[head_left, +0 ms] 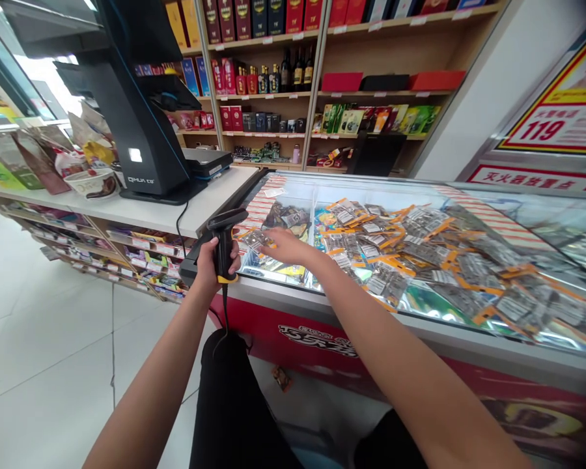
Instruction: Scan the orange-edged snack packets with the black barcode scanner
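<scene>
My left hand (215, 260) is wrapped round the handle of a black barcode scanner (224, 238) with yellow trim, held upright at the near left corner of a glass-topped chest freezer (268, 286). Its cable hangs down below. Just right of the scanner head, my right hand (289, 247) has its fingers on the edge of a small clear snack packet (254, 240) with orange trim. That packet is over the glass, in front of the scanner. Many similar snack packets (385, 244) lie in a loose spread across the glass to the right.
A black checkout terminal (144, 130) stands on the white counter (151, 212) at left, beside bagged goods and a paper bowl (92, 184). Shelves (268, 96) of boxes and bottles line the back. One packet (281, 378) lies on the floor by the freezer.
</scene>
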`<act>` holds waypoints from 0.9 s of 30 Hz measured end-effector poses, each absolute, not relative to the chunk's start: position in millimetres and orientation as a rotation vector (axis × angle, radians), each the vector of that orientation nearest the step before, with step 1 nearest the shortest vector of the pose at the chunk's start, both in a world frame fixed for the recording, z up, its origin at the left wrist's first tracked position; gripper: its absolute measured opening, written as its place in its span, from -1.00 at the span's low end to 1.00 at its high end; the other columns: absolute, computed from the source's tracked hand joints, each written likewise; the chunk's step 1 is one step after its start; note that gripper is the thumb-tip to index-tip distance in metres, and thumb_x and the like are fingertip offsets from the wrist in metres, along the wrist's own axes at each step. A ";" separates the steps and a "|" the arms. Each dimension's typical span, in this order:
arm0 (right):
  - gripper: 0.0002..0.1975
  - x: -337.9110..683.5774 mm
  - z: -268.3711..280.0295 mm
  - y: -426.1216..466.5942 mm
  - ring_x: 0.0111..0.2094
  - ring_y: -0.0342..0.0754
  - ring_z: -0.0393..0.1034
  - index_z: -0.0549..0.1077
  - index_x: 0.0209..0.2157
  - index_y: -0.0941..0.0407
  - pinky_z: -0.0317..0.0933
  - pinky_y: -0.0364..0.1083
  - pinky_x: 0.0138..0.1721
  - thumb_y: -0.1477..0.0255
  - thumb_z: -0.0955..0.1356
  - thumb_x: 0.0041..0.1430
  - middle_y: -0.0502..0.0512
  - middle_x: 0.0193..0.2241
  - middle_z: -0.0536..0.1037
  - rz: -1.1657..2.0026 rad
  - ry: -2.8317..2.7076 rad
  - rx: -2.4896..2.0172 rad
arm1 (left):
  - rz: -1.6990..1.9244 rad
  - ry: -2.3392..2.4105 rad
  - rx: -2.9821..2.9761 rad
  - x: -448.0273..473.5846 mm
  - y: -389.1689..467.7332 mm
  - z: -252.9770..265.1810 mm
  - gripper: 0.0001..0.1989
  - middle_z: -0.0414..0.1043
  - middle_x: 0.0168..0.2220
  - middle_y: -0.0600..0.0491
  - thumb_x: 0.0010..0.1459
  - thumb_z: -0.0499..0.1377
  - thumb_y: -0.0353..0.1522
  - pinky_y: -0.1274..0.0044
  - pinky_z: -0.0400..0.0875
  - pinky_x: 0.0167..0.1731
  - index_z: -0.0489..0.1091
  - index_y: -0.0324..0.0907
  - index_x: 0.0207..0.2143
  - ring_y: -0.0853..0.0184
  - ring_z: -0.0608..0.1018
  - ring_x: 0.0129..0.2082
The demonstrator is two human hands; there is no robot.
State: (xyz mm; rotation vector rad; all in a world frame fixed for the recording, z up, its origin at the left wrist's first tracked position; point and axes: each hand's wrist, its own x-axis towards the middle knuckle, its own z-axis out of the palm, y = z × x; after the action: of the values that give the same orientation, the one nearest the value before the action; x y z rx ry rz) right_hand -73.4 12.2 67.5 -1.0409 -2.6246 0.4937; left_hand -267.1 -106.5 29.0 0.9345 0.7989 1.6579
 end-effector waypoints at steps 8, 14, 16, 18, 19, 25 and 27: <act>-0.46 72.7 87.1 17.7 0.05 0.49 0.58 0.65 -0.01 0.13 0.45 0.26 0.00 -0.08 0.47 0.36 0.53 0.03 0.66 0.076 -2.414 -1.753 | 1.640 0.820 1.089 -261.3 -108.1 27.0 -0.49 0.39 -0.59 0.11 0.08 0.34 0.10 0.54 0.16 -0.74 0.37 -0.14 -0.35 0.39 0.34 -0.77; -0.20 98.1 61.5 -14.8 0.00 0.37 0.64 0.54 0.33 0.13 0.45 0.10 -0.08 -0.02 0.59 0.20 0.38 -0.01 0.72 0.371 -2.367 -1.717 | 1.573 0.820 1.141 -259.2 -111.4 22.5 -0.49 0.43 -0.58 0.08 0.10 0.31 0.11 0.51 0.24 -0.77 0.37 -0.14 -0.37 0.35 0.39 -0.77; -0.14 93.1 53.5 -18.7 -0.03 0.30 0.65 0.46 0.42 0.13 0.45 0.08 -0.09 0.07 0.60 0.20 0.33 0.00 0.72 0.501 -2.251 -1.673 | 1.549 0.809 1.150 -260.6 -110.7 21.3 -0.50 0.45 -0.58 0.09 0.10 0.33 0.10 0.51 0.24 -0.77 0.38 -0.14 -0.31 0.33 0.40 -0.78; -0.24 87.7 50.3 -16.2 0.01 0.28 0.64 0.50 0.37 0.13 0.46 0.08 -0.02 0.15 0.58 0.22 0.33 0.05 0.71 0.568 -2.157 -1.588 | 1.533 0.792 1.155 -262.1 -109.7 20.5 -0.49 0.46 -0.58 0.11 0.11 0.34 0.10 0.53 0.22 -0.77 0.39 -0.14 -0.24 0.32 0.41 -0.78; -0.33 84.6 50.4 -13.1 0.04 0.26 0.63 0.53 0.32 0.12 0.46 0.09 0.02 0.18 0.56 0.24 0.34 0.07 0.70 0.595 -2.110 -1.540 | 1.525 0.784 1.162 -262.8 -109.2 20.2 -0.48 0.46 -0.59 0.11 0.12 0.34 0.10 0.53 0.21 -0.78 0.38 -0.14 -0.22 0.32 0.41 -0.78; -0.51 47.1 63.4 15.6 -0.09 0.18 0.59 0.53 0.21 0.05 0.54 0.08 -0.10 0.18 0.47 0.31 0.24 -0.03 0.65 0.789 -1.703 -1.373 | 1.458 0.766 1.232 -265.6 -107.7 18.0 -0.44 0.48 -0.59 0.10 0.17 0.35 0.12 0.55 0.23 -0.76 0.41 -0.16 -0.14 0.32 0.43 -0.79; -0.49 26.3 68.0 24.3 -0.17 0.15 0.58 0.53 0.23 0.05 0.57 0.07 -0.20 0.19 0.47 0.31 0.21 -0.11 0.63 0.917 -1.592 -1.337 | 1.420 0.741 1.230 -268.2 -107.4 16.8 -0.41 0.50 -0.57 0.09 0.16 0.36 0.12 0.54 0.24 -0.76 0.44 -0.19 -0.08 0.31 0.43 -0.79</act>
State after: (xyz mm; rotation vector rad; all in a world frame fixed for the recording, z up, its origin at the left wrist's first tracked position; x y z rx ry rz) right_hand 26.3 24.3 68.0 -1.3373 -1.5916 0.9171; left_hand -268.2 -107.4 16.8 1.2303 0.7409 1.4196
